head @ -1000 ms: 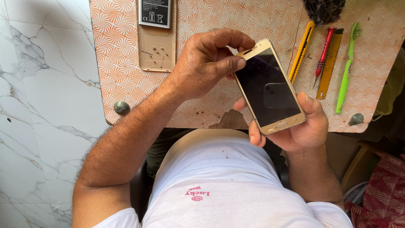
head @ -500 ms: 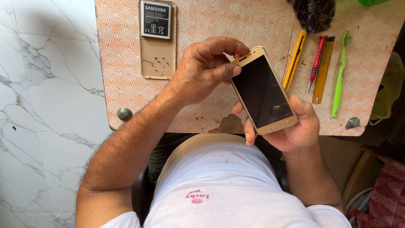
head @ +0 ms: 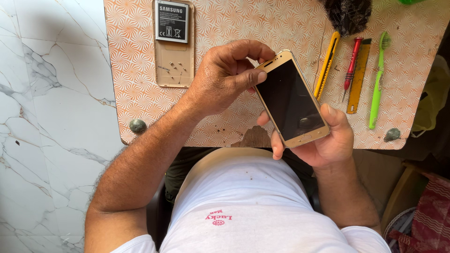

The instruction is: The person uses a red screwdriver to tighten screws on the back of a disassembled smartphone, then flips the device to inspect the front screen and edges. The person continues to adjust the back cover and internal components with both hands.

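Left hand (head: pixel 225 77) grips the top left edge of the gold phone (head: pixel 290 99), thumb and fingers closed on it. Phone held screen-up above the near edge of the worktop (head: pixel 136 70). Right hand (head: pixel 323 140) cradles its lower end, fingers wrapped round. Right of it: yellow knife (head: pixel 327 63), red screwdriver (head: pixel 351 65), green toothbrush (head: pixel 377 84).

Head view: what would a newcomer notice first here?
First, the gold smartphone with a dark screen, held above the table's near edge: the right hand cups its lower end, the left hand grips its top. Farther left, a battery lies on a back cover.
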